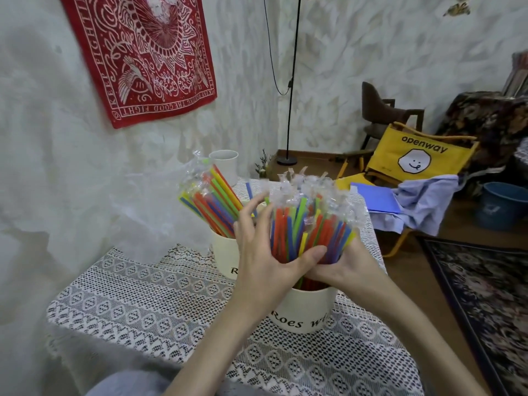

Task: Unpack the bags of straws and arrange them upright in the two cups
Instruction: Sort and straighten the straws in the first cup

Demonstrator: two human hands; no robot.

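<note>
At frame centre, both hands, the left hand (261, 252) and right hand (340, 264), clasped the wrapped straws (308, 227) standing in the near cup (305, 312), settling them; next, probably straightening the far cup's (225, 252) leaning bunch.

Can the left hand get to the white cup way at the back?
Probably not right now. The left hand is busy holding the straws, and another cup full of straws stands before the white cup.
</note>
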